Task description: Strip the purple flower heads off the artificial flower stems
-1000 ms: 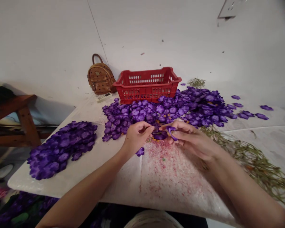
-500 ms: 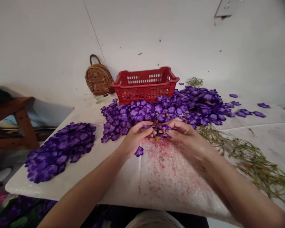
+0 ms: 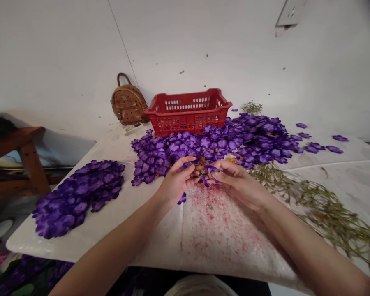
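- R hand (image 3: 242, 185): grip pinching purple flower (image 3: 212, 174)
- L hand (image 3: 175, 181): fingers curled nr it, can't tell if holding
- Red crate (image 3: 188, 122) on bench (image 3: 160, 242)

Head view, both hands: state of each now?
Left hand: fingers loosely curled; whether it grips anything cannot be told.
Right hand: closed, holding a purple, soft-petalled artificial flower.
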Demonstrator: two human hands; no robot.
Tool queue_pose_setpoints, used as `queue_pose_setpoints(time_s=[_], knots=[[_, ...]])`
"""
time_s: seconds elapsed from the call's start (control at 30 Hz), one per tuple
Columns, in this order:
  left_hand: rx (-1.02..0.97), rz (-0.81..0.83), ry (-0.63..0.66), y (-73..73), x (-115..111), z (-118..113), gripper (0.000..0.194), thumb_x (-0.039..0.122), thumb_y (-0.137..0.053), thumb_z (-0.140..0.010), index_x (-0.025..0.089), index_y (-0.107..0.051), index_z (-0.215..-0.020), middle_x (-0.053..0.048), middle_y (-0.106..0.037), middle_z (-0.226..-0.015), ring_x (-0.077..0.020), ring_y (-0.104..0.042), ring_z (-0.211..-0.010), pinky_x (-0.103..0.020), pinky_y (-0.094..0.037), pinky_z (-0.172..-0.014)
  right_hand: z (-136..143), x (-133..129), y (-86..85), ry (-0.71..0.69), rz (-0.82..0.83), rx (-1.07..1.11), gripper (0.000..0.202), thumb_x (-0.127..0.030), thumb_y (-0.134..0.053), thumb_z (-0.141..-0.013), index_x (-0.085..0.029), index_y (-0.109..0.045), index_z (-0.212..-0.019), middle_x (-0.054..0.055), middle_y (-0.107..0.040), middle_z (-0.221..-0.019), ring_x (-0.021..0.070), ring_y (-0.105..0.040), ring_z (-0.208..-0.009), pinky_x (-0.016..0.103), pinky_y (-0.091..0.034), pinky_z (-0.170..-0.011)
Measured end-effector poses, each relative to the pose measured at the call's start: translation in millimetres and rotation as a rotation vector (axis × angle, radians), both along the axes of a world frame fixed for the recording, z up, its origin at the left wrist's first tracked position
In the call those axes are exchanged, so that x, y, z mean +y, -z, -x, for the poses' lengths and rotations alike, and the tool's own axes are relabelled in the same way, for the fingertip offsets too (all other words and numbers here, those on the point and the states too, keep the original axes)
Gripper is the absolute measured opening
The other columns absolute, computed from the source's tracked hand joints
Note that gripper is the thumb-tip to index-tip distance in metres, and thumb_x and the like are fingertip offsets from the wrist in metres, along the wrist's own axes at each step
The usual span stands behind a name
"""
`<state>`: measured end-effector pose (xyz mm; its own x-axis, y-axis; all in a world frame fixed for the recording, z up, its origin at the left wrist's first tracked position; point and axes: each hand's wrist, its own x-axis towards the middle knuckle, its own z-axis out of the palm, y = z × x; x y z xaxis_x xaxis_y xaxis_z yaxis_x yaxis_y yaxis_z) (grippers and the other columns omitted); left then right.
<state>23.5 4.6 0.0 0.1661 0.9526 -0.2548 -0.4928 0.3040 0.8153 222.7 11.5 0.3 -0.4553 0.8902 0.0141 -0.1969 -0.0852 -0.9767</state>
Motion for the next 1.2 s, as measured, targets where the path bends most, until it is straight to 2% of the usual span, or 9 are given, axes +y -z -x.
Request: queue_pose_setpoints(time_s=[0.13, 0.27, 0.4, 0.53, 0.67, 0.8, 0.9, 1.03, 1.2], knots=[[0.001, -0.043, 0.021, 2.5, -1, -1, 0.027, 0.021, -0.075, -0.081, 0.018, -0.068, -0.107, -0.004, -0.076, -0.096, -0.0125, -0.070, -0.085, -0.025, -0.053, -0.081, 1, -1, -2.3, 0.003, 0.153, 0.124, 0.022, -0.036, -0.086, -0.078, -0.022, -0.069, -0.079, -0.003, -0.063, -0.084, 0.0151, -0.064, -0.085, 0.035, -0.051, -0.095], [0.073, -0.145, 0.028, 7.4, -1, -3, 0.028, 0.014, -0.073, -0.077, 0.017, -0.069, -0.105, -0.004, -0.077, -0.097, -0.0146, -0.070, -0.090, -0.026, -0.052, -0.085, 0, -1, -0.2, -0.040, 0.207, 0.133, 0.022, -0.034, -0.087, -0.077, -0.022, -0.070, -0.082, -0.001, -0.068, -0.089, 0.0167, -0.068, -0.093, 0.034, -0.050, -0.098], [0.194, -0.270, 0.039, 9.8, 0, -3, 0.032, 0.013, -0.070, -0.079, 0.018, -0.066, -0.110, -0.006, -0.077, -0.103, -0.0179, -0.072, -0.094, -0.031, -0.053, -0.089, -1, 1, 3.1, -0.042, 0.219, 0.159, 0.020, -0.032, -0.087, -0.078, -0.022, -0.070, -0.079, -0.001, -0.070, -0.086, 0.0151, -0.067, -0.090, 0.032, -0.051, -0.094], [0.492, -0.428, -0.010, 10.0, -2, -4, 0.027, 0.014, -0.062, -0.088, 0.019, -0.065, -0.115, -0.006, -0.078, -0.103, -0.0184, -0.072, -0.097, -0.029, -0.054, -0.087, -2, 3, 3.8, -0.036, 0.269, 0.196, 0.020, -0.031, -0.089, -0.075, -0.023, -0.071, -0.079, -0.001, -0.072, -0.088, 0.0162, -0.070, -0.092, 0.033, -0.051, -0.097], [0.875, -0.618, -0.057, 15.5, -5, -2, 0.031, 0.014, -0.058, -0.093, 0.024, -0.068, -0.121, -0.004, -0.078, -0.106, -0.0188, -0.073, -0.096, -0.032, -0.055, -0.088, -2, 2, 2.5, -0.023, 0.278, 0.221, 0.018, -0.030, -0.089, -0.076, -0.023, -0.073, -0.082, -0.001, -0.072, -0.089, 0.0169, -0.071, -0.095, 0.033, -0.053, -0.098], [1.137, -0.813, -0.115, 15.7, -4, 3, 0.024, 0.017, -0.060, -0.096, 0.025, -0.074, -0.113, -0.005, -0.077, -0.111, -0.0213, -0.071, -0.100, -0.037, -0.053, -0.094, -1, 1, -0.3, -0.025, 0.278, 0.234, 0.016, -0.028, -0.088, -0.077, -0.022, -0.074, -0.082, -0.001, -0.072, -0.089, 0.0159, -0.071, -0.093, 0.031, -0.054, -0.097], [1.195, -0.890, -0.159, 9.2, -2, 6, 0.020, 0.022, -0.059, -0.099, 0.024, -0.077, -0.107, -0.005, -0.076, -0.102, -0.0198, -0.069, -0.094, -0.034, -0.054, -0.088, 0, 0, -2.3, -0.013, 0.299, 0.265, 0.017, -0.027, -0.089, -0.076, -0.023, -0.073, -0.083, -0.001, -0.072, -0.088, 0.0161, -0.071, -0.096, 0.031, -0.054, -0.096], [1.177, -0.859, -0.247, 5.0, 3, 7, 0.017, 0.023, -0.063, -0.096, 0.020, -0.080, -0.099, -0.005, -0.066, -0.092, -0.0178, -0.064, -0.085, -0.030, -0.053, -0.079, 2, -1, -2.2, 0.045, 0.304, 0.311, 0.019, -0.027, -0.090, -0.075, -0.024, -0.071, -0.079, -0.003, -0.071, -0.085, 0.0176, -0.071, -0.101, 0.031, -0.053, -0.098], [1.091, -0.783, -0.292, 10.9, 10, 7, 0.013, 0.023, -0.069, -0.091, 0.020, -0.081, -0.088, -0.007, -0.067, -0.103, -0.0222, -0.064, -0.101, -0.037, -0.049, -0.095, 5, -1, 2.4, 0.065, 0.307, 0.294, 0.022, -0.029, -0.090, -0.075, -0.023, -0.069, -0.074, -0.003, -0.068, -0.083, 0.0149, -0.067, -0.093, 0.029, -0.051, -0.094]])
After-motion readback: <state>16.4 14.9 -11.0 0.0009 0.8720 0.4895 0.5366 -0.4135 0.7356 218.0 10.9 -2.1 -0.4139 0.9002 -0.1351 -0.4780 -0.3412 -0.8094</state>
